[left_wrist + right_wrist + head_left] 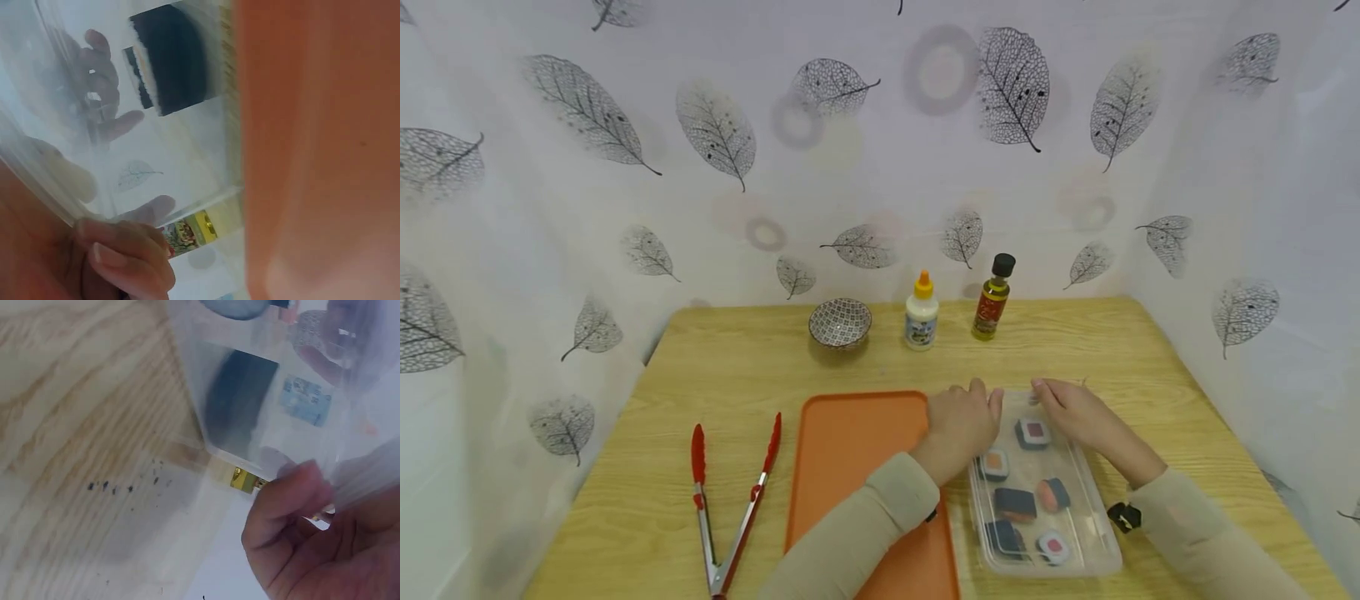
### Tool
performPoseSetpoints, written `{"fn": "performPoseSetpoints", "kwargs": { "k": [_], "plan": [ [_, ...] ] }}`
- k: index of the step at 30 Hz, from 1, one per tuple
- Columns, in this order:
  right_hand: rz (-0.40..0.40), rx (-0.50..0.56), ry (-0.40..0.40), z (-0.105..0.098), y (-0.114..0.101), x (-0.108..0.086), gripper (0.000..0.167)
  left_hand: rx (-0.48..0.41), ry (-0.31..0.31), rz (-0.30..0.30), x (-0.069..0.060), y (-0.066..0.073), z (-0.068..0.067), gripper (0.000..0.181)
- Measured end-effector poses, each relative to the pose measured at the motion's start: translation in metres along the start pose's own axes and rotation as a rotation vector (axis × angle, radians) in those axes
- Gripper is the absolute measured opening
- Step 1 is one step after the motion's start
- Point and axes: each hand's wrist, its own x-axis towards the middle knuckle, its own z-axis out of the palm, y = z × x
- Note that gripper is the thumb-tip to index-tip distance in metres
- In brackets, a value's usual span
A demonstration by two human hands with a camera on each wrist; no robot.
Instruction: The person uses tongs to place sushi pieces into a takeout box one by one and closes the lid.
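Observation:
A clear plastic container [1045, 570] with several sushi pieces [1015, 504] inside lies right of the orange tray. Its see-through lid [1078, 512] covers the pieces. At the far left corner, my left hand [962, 423] grips the lid's edge with bent fingers [128, 253]. My right hand [1082, 414] pinches the far right edge between thumb and curled fingers [287, 500]. Dark-wrapped sushi [172, 59] shows through the plastic in the left wrist view. How far the fingers reach under the rim is hidden.
The orange tray [850, 467] lies partly beneath my left forearm. Red-tipped tongs [718, 533] stand spread at the left. Along the back are a patterned bowl [840, 323], a white squeeze bottle with an orange cap [921, 317] and an oil bottle [991, 308]. A leaf-print curtain [880, 183] hangs behind.

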Motion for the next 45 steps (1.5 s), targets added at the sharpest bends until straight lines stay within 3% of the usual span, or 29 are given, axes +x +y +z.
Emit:
{"fn": "performPoseSetpoints", "kwargs": {
  "k": [10, 20, 33, 38, 45],
  "plan": [
    [0.038, -0.008, 0.050, 0.012, 0.004, 0.004, 0.068, -0.030, 0.013, 0.037, -0.001, -0.005, 0.005, 0.060],
    [0.045, -0.003, 0.072, 0.014, 0.000, 0.003, 0.066, -0.005, 0.006, 0.032, -0.002, -0.005, 0.003, 0.055],
    [0.102, 0.094, -0.012, 0.012, 0.002, 0.003, 0.078, 0.040, -0.019, 0.022, -0.003, -0.004, 0.002, 0.059],
    [0.076, 0.077, 0.025, 0.012, 0.003, 0.002, 0.075, 0.030, -0.005, 0.023, -0.002, -0.004, 0.004, 0.062],
    [0.058, 0.065, 0.102, 0.014, 0.009, 0.000, 0.067, 0.020, 0.089, 0.013, -0.004, -0.003, 0.008, 0.078]
  ]
}}
